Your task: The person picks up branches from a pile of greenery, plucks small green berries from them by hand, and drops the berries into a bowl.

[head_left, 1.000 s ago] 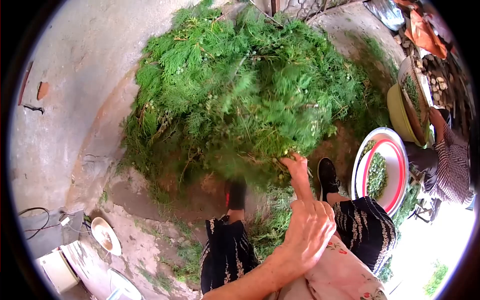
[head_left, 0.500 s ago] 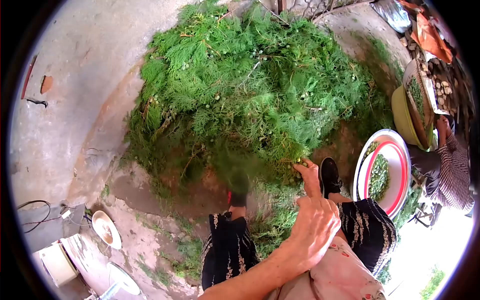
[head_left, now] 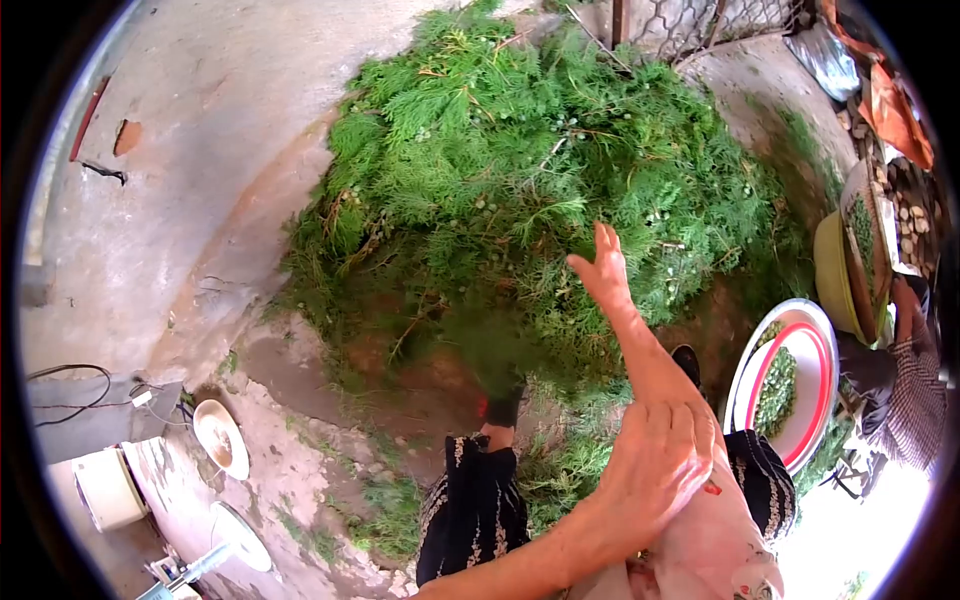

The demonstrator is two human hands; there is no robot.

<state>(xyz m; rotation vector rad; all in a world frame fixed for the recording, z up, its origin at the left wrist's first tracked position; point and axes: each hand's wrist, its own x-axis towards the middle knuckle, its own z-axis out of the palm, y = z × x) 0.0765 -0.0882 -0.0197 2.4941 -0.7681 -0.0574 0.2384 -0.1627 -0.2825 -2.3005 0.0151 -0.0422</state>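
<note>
My right hand [head_left: 603,272] reaches out over a large heap of green conifer branches [head_left: 480,180] dotted with small pale cones. Its thumb stands apart from the fingers, and nothing shows in it. My left hand [head_left: 665,450] lies across my right forearm [head_left: 658,365], near the pink flowered cloth [head_left: 720,530], its fingers curled over the arm. To the right, a white basin with a red band [head_left: 825,400] contains many small green cones [head_left: 775,395].
At the right, a person in a checked sleeve [head_left: 910,400] sits by a yellow-green tub [head_left: 835,275] and a woven tray [head_left: 860,235]. A wire mesh [head_left: 675,30] borders the back. A bowl [head_left: 220,440] and a white dish [head_left: 243,538] are at lower left.
My right hand has left the lower edge of the heap and moved up and away, its fingers opening. My left hand stays over my right forearm. The view has shifted somewhat.
</note>
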